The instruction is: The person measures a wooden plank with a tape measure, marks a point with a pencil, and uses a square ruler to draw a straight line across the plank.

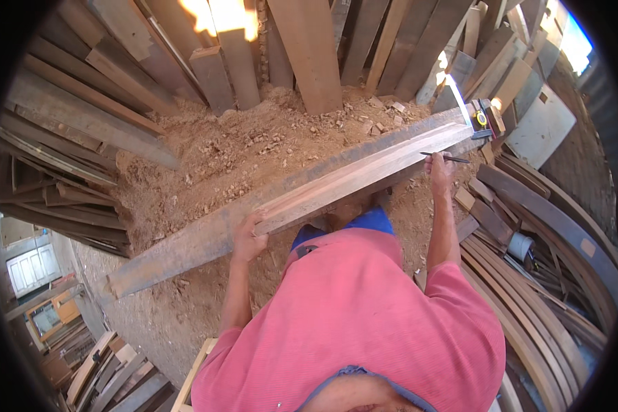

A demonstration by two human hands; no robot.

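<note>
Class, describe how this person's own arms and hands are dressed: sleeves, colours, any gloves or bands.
Both sleeves are short and pinkish red, matching the shirt, and leave the forearms bare. The left hand and right hand are ungloved, with no band visible at either wrist.

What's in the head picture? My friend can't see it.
Someone in a pink shirt touches a pale wooden beam with the left hand and holds a thin dark stick in the right hand. Beyond are wood shavings and leaning boards.
</note>
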